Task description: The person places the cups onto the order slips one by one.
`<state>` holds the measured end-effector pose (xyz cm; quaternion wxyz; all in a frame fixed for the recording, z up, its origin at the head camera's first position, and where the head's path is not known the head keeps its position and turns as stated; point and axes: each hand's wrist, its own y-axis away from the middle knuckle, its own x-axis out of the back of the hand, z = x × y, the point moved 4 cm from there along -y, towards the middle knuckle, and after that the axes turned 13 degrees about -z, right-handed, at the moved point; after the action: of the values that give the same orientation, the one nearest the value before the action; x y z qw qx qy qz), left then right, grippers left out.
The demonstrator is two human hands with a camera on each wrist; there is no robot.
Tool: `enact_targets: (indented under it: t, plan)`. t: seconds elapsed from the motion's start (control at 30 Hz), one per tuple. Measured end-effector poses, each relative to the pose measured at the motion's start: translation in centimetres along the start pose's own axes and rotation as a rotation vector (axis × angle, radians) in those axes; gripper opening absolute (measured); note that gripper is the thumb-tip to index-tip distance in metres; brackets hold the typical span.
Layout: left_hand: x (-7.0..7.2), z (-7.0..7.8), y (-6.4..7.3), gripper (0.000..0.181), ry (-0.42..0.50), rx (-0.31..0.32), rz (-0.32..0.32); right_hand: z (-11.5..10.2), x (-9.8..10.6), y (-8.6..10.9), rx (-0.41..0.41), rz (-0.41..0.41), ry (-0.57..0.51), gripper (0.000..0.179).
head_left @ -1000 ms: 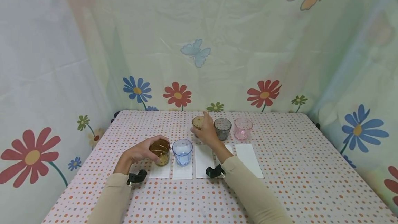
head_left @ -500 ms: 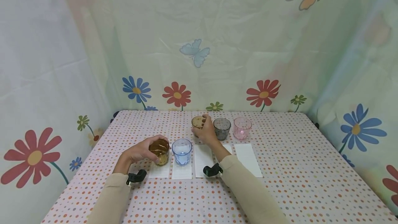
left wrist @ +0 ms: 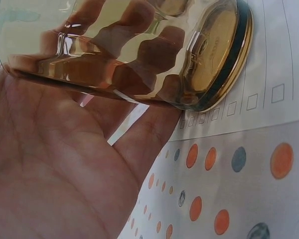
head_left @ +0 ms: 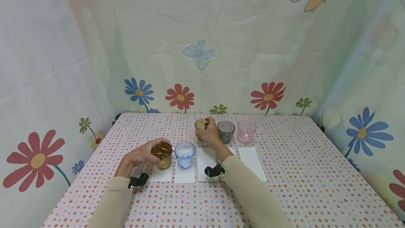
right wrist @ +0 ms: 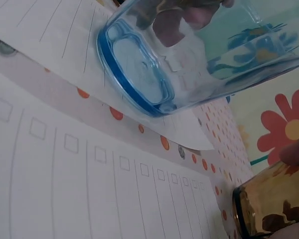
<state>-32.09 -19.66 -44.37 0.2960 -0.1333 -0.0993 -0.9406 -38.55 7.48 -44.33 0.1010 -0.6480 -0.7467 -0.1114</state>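
Observation:
In the head view my left hand [head_left: 143, 153] grips a brown-amber glass [head_left: 164, 163] that is over the leftmost paper strip [head_left: 160, 177]. The left wrist view has its thick base [left wrist: 209, 57] close over ruled paper, with fingers showing through the wall. Just right of it, a clear blue glass [head_left: 185, 158] stands on the second strip [head_left: 185, 177]. Farther back, my right hand [head_left: 211, 135] holds a yellow-amber glass [head_left: 200, 125] by its side. Only part of that amber glass [right wrist: 256, 209] shows in the right wrist view, fingers around it.
Beside the right hand stand a grey glass [head_left: 226, 133] and a pink glass [head_left: 246, 132]. More white strips [head_left: 207, 166] lie in front of them, one partly under the right wrist. A dotted cloth [head_left: 303, 185] covers the table; printed curtains [head_left: 202, 17] enclose it.
The right hand's fingers have come down and closed in around the back amber glass. The left hand and its glass stay where they were.

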Motion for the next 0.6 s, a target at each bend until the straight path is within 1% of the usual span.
enact_targets:
  t: [0.17, 0.3, 0.47, 0.6]
  plan:
    - [-0.02, -0.02, -0.02, 0.078, -0.002, -0.003, -0.005, -0.23, 0.14, -0.1, -0.028, 0.049, -0.035, 0.072]
    - [0.01, -0.12, 0.01, 0.078, -0.013, 0.0, -0.004, -0.16, 0.22, -0.19, -0.031, 0.072, -0.077, 0.07]
    - [0.06, -0.24, 0.01, 0.078, -0.011, 0.01, 0.002, -0.25, 0.06, 0.06, -0.022, 0.092, -0.085, 0.07]
    - [0.04, -0.14, -0.07, 0.077, -0.007, 0.008, 0.0, -0.53, -0.11, 0.25, -0.028, 0.097, -0.084, 0.074]
